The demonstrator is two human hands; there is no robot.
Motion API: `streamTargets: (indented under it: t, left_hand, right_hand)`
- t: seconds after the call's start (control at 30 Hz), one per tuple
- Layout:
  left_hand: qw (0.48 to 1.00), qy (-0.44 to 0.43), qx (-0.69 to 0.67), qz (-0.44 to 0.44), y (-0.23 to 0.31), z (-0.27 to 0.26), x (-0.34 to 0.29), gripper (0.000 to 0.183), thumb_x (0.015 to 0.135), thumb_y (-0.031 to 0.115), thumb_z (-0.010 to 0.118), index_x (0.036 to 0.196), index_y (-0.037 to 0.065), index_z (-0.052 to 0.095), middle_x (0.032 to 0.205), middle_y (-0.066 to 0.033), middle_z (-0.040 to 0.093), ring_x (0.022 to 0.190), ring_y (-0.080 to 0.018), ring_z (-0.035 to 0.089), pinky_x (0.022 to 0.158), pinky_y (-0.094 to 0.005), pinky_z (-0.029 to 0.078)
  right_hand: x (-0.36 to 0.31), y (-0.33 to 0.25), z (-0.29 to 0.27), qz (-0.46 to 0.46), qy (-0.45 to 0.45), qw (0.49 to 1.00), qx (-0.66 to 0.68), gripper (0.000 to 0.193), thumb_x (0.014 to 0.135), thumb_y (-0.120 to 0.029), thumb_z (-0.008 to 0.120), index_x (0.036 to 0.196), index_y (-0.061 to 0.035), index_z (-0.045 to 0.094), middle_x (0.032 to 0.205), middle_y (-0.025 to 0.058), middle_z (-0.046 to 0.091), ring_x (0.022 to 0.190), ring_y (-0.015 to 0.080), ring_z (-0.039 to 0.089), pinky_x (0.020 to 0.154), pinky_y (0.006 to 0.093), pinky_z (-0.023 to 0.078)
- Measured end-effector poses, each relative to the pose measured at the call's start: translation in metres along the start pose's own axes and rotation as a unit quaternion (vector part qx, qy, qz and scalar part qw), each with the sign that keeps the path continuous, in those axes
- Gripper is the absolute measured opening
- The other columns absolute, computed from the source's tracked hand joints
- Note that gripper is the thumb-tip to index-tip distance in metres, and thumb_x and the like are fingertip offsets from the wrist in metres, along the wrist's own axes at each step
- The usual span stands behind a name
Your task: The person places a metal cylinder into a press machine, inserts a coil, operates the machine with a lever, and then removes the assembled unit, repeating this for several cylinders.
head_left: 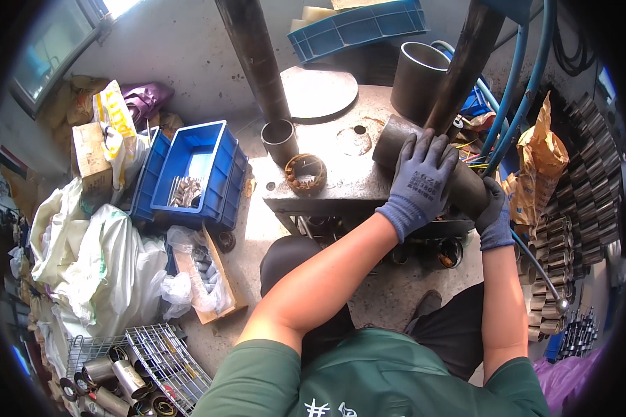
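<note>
With both hands I hold a thick dark metal cylinder (471, 186), tilted across the right side of the metal worktable (334, 182). My left hand (424, 174), in a grey-blue work glove, is laid over its top with the fingers reaching to the far side. The gloved right hand (494, 212) grips its near right end, the thumb at the edge. Whether anything sits inside the cylinder is hidden. Left of it on the table are a ring with copper windings (318, 182) and a short upright steel tube (282, 151). A wider steel tube (414, 87) stands behind.
Two dark posts (254, 55) (466, 59) rise from the table, beside a round plate (320, 94). Blue hoses (518, 90) hang at right, near brown paper (539, 156) and stacked metal sleeves (584, 181). Blue crates (219, 167), white sacks (104, 257) and a wire basket (163, 358) stand left.
</note>
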State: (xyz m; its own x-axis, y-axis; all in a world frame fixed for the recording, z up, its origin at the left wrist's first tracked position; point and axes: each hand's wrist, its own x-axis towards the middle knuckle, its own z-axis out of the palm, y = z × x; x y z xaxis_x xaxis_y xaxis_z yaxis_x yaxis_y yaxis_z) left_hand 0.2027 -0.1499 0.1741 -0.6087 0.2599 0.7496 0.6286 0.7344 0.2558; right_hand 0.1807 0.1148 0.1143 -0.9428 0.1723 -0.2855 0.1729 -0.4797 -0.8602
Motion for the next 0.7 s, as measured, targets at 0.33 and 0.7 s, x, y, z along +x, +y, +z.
streamTargets:
  t: [0.33, 0.7]
  left_hand:
    - [0.996, -0.003, 0.038, -0.078, 0.002, 0.025, 0.014, 0.05, 0.081, 0.018, 0.067, 0.131, 0.012, 0.065, 0.124, -0.0111, 0.064, 0.128, -0.032, 0.054, 0.118, -0.0549, 0.031]
    - [0.894, 0.266, -0.309, -0.186, -0.033, -0.016, 0.01, 0.031, 0.079, -0.005, 0.065, 0.109, 0.004, 0.066, 0.106, -0.0145, 0.068, 0.101, -0.035, 0.067, 0.103, -0.0432, 0.053]
  right_hand:
    - [-0.023, -0.007, 0.006, -0.113, 0.083, 0.988, -0.071, 0.041, 0.096, -0.034, 0.064, 0.122, -0.0027, 0.071, 0.123, 0.0162, 0.07, 0.106, 0.0302, 0.07, 0.093, 0.0418, 0.06]
    - [-0.04, -0.006, 0.089, -0.451, -0.093, 0.834, -0.305, 0.075, 0.09, 0.001, 0.076, 0.157, -0.0021, 0.043, 0.149, 0.0138, 0.058, 0.13, 0.0232, 0.06, 0.112, 0.0368, 0.047]
